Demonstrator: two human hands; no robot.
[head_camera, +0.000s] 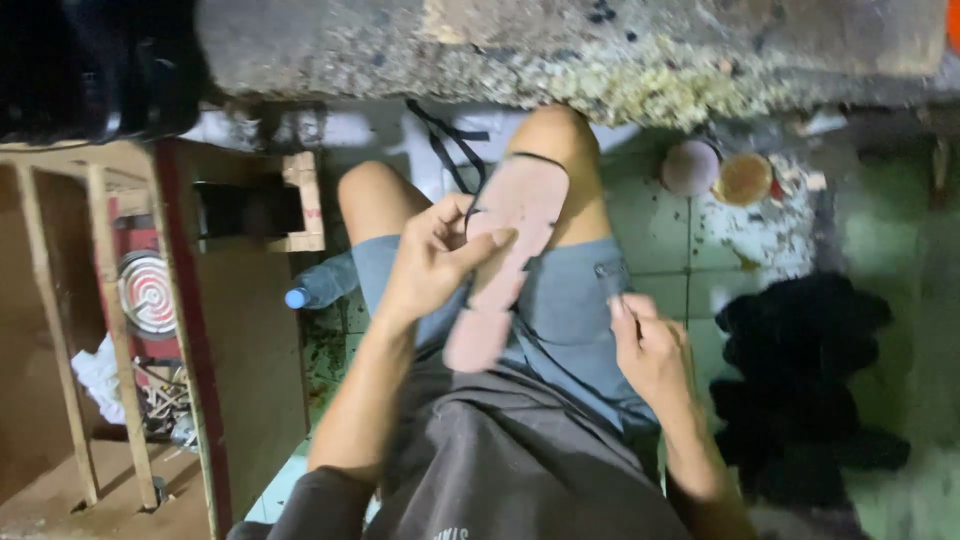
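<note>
1. While the left hand (430, 265) grips the pink sandal sole (505, 260) over the lap, keep its thumb flat on top.
2. The right hand (650, 350), loosely curled and empty, rests on the shorts (570, 310); bring it up to steady the sole.

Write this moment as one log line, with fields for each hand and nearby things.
left hand: holds pink flat sandal sole over lap | right hand: on grey shorts, holding nothing visible | nearby: plastic bottle

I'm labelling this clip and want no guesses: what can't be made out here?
- Right hand: motion blur in the head view hides whether its grip holds anything.
- Pink flat sandal sole: lower end blurred; left hand covers one edge.
- Black heap on the tiles: too dark to identify.
</note>
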